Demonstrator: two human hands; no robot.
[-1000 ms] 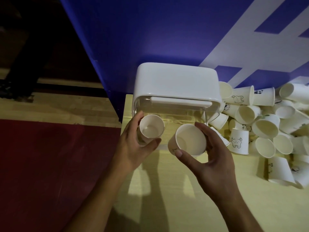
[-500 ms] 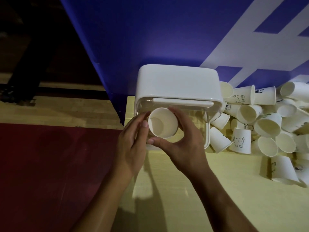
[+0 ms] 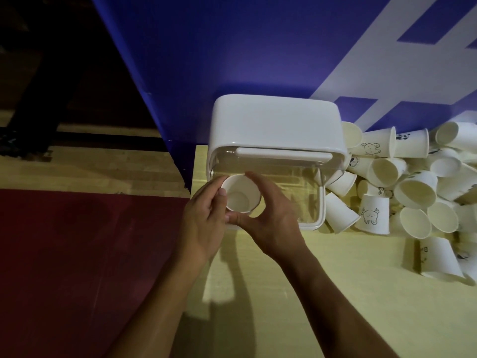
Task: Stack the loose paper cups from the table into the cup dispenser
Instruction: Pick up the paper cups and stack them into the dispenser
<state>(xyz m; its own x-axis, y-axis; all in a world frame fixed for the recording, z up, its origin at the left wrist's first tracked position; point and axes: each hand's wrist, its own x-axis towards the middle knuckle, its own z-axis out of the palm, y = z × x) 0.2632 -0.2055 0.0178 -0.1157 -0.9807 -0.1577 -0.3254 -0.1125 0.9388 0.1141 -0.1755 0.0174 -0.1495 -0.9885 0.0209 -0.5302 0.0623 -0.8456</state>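
Joined since a second ago, left hand (image 3: 204, 226) and right hand (image 3: 273, 223) curl round one paper cup (image 3: 241, 195) at the cup dispenser's (image 3: 276, 125) left front; light, crushable, best held gently below the rim.

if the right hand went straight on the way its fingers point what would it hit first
The right hand grips the paper cup; just past its fingertips is the cup dispenser, probably its clear front below the white handle, though depth is unclear.

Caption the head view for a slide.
Left hand and right hand hold a cup at the dispenser front; loose cups piled on the table beside it.
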